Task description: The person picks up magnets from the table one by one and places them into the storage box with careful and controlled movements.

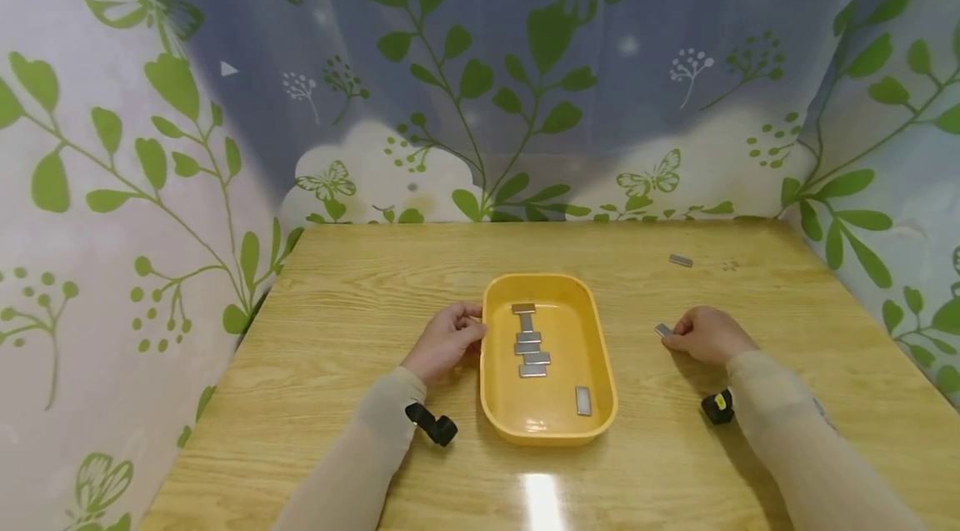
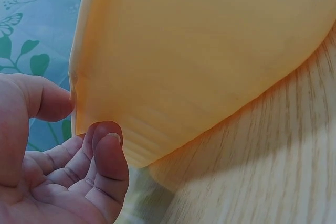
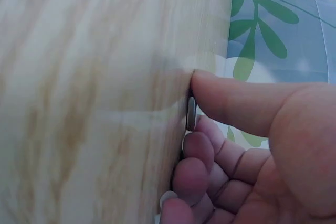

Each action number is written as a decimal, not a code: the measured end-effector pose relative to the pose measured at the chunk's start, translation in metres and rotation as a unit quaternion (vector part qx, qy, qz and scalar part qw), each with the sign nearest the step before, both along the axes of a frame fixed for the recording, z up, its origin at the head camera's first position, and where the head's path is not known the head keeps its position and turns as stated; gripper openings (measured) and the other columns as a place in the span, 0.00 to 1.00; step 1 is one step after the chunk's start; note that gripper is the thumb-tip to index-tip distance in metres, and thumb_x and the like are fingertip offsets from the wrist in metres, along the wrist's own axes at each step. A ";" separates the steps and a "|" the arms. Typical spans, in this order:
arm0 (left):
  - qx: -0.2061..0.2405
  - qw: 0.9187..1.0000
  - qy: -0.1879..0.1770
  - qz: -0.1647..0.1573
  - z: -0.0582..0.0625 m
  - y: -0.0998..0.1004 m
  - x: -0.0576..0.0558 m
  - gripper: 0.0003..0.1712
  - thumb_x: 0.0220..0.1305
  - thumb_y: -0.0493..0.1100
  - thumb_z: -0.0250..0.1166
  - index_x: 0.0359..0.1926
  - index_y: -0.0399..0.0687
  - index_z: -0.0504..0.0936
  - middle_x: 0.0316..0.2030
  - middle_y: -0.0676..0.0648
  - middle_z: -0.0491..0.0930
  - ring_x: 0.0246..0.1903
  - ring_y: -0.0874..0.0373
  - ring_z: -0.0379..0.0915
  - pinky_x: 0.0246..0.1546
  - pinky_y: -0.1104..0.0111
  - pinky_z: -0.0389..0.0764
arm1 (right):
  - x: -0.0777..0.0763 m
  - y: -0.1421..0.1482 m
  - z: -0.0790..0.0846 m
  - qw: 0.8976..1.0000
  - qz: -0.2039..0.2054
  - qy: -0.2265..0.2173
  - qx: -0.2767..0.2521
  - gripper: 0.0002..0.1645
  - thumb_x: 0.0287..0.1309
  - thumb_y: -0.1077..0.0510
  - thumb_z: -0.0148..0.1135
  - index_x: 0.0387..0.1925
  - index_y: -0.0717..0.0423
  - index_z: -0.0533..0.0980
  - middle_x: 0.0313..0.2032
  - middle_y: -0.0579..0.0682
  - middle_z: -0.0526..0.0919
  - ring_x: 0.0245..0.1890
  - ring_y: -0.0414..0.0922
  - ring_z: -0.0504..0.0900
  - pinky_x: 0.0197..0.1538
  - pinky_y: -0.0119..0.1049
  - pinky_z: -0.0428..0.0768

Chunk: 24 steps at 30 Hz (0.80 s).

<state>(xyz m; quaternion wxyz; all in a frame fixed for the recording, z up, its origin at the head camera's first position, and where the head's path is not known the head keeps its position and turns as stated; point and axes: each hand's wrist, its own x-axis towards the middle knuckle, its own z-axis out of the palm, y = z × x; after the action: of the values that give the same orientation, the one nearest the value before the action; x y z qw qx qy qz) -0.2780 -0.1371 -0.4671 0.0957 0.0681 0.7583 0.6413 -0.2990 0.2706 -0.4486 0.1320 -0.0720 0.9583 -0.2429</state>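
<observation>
A yellow rectangular plastic basin [image 1: 495,414] stands on the table in the head view. My left hand [image 1: 445,343] holds its left side; in the left wrist view the thumb [image 2: 55,100] is at the rim and the curled fingers lie against the outer wall. To the right of the basin, my right hand [image 1: 708,337] pinches a small silver metal bar [image 1: 663,331] close over the table. The right wrist view shows this bar edge-on below the thumb [image 3: 226,95]. Inside the basin, several similar bars [image 1: 528,348] form a column, and one bar [image 1: 582,401] lies apart at the lower right.
Another silver bar [image 1: 681,261] lies on the wooden table [image 1: 360,281] towards the back right. A patterned cloth [image 1: 480,97] with green leaves and butterflies hangs behind and along both sides. Black wrist cameras [image 1: 431,424] sit on both forearms.
</observation>
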 end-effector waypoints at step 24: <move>-0.006 1.000 -0.011 0.003 0.001 0.003 -0.002 0.21 0.65 0.37 0.59 0.57 0.34 0.71 0.38 0.35 0.77 0.32 0.53 0.76 0.38 0.57 0.80 | 0.001 0.004 -0.005 0.999 0.021 0.029 0.023 0.17 0.62 0.46 0.61 0.29 0.56 0.74 0.27 0.49 0.74 0.26 0.46 0.69 0.30 0.39 0.67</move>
<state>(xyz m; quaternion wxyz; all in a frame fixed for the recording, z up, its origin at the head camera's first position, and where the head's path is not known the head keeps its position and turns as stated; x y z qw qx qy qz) -0.2798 -0.1344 -0.4657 0.1025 0.0588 0.7613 0.6376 -0.2984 0.2748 -0.4537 0.1111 -0.0959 0.9653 -0.2162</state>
